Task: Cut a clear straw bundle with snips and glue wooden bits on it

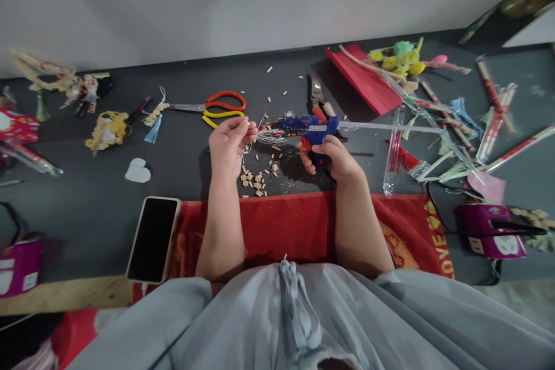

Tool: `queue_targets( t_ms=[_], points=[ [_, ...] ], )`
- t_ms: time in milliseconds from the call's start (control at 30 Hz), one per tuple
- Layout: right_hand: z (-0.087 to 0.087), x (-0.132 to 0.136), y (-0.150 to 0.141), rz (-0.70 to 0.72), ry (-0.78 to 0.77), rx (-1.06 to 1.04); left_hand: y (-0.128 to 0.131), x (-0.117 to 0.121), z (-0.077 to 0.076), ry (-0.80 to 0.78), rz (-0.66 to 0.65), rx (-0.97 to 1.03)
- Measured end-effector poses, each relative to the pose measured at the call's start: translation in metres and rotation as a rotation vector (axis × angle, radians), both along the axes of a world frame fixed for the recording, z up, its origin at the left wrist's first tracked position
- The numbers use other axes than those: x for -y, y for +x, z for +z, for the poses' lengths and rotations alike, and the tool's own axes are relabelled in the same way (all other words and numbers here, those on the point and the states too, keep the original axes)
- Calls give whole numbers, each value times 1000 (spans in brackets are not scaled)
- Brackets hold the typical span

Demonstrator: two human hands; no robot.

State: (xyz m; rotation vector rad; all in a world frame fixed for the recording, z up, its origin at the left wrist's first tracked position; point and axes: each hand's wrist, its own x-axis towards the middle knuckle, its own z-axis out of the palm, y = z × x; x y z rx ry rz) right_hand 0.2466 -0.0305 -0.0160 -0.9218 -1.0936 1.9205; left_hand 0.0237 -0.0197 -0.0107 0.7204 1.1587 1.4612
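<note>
From the wearer's head, the camera is looking out over the near edge of the table [186, 147], facing forward and steeply down onto its top. It is sitting close above the grey-blue clothing [243, 318], which is filling the bottom of the view on the near side of the table. The left hand [229, 141] and the right hand [340, 159] are showing farther from the lens, over the table's middle. The view is spreading wide to both sides of the table and reaching the pale wall [269, 6] beyond its far edge.
</note>
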Motion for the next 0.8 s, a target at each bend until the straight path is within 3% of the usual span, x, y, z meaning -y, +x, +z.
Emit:
queue_targets(
  t_ms=[233,800],
  points=[
    [-1,0,0,54,-46,-36,2,-1,1,-16,-8,-8],
    [6,2,-4,-19,76,59,2,-1,-3,24,15,-19]
  ],
)
